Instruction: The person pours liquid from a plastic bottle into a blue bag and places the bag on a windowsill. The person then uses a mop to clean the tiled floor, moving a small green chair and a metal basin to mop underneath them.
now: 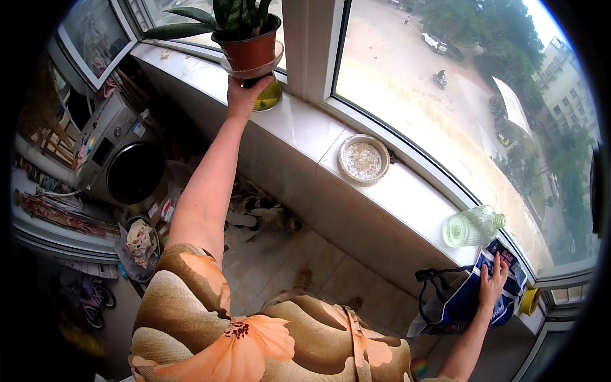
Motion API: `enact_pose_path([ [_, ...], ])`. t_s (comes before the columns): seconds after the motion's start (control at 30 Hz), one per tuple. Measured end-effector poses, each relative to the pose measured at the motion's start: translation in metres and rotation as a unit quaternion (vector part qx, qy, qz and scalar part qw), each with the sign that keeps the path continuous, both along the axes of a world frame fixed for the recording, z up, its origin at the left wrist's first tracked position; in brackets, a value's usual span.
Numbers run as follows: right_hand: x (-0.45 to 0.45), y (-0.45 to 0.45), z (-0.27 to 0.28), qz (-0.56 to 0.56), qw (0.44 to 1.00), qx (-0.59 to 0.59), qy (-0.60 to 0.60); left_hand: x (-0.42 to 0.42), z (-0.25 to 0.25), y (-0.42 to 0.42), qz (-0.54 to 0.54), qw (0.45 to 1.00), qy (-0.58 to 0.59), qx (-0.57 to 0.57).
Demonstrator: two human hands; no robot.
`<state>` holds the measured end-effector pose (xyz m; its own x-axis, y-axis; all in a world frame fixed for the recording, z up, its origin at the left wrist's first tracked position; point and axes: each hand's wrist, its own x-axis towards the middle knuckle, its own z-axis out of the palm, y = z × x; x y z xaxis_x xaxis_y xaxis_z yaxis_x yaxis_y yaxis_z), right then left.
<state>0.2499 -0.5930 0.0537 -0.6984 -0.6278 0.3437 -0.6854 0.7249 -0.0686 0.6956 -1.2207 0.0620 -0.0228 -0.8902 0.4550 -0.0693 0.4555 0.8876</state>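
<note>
At the upper left of the view, my left hand [246, 97] is closed around the neck of a glass vessel [268, 95] holding yellowish-green contents. Directly above the hand, a potted snake plant in a reddish-brown plastic pot [249, 50] sits in a pale saucer [255, 69]. At the lower right, my right hand [492, 282] rests with spread fingers on a blue shopping bag [458, 305] on the sill. A ribbed, pale green glass vase [471, 226] lies just above that hand. An empty round dish [363, 159] with whitish residue sits mid-sill.
The tiled windowsill [305, 129] runs along the large window. A yellow round object [530, 302] stands at its right end. Left are a front-loading washing machine [119, 157], an open window sash [98, 40] and a cloth-filled bag [142, 241]. Shoes [242, 218] lie on the floor.
</note>
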Motion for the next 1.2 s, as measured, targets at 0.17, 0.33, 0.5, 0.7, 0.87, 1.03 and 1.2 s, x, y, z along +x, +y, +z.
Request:
enact_pose_path([
  [0.17,-0.001,0.002,-0.003,-0.005,1.0,-0.005,0.015,-0.001,0.006,-0.013,-0.022,0.999,-0.017,-0.016],
  [0.33,0.001,-0.002,-0.006,0.003,0.999,-0.019,0.035,-0.008,0.003,-0.013,0.049,0.998,0.007,-0.044],
  [0.5,0.004,-0.004,-0.005,0.0,0.999,-0.021,0.037,-0.008,0.005,-0.002,0.042,0.997,0.003,-0.061],
  [0.7,0.001,-0.003,-0.008,0.004,0.999,-0.021,0.026,0.006,0.01,0.015,0.041,0.994,0.006,-0.099],
  [0.87,0.005,0.005,-0.005,-0.012,0.999,-0.034,0.03,0.015,0.044,0.056,-0.04,0.991,0.014,-0.123],
  [1.03,0.007,-0.008,0.003,-0.016,0.998,-0.032,0.044,0.024,0.059,0.119,-0.09,0.99,0.015,-0.104],
  [1.2,0.01,-0.008,0.011,-0.046,0.998,-0.029,0.006,0.008,0.069,0.198,-0.111,0.989,0.022,-0.093],
])
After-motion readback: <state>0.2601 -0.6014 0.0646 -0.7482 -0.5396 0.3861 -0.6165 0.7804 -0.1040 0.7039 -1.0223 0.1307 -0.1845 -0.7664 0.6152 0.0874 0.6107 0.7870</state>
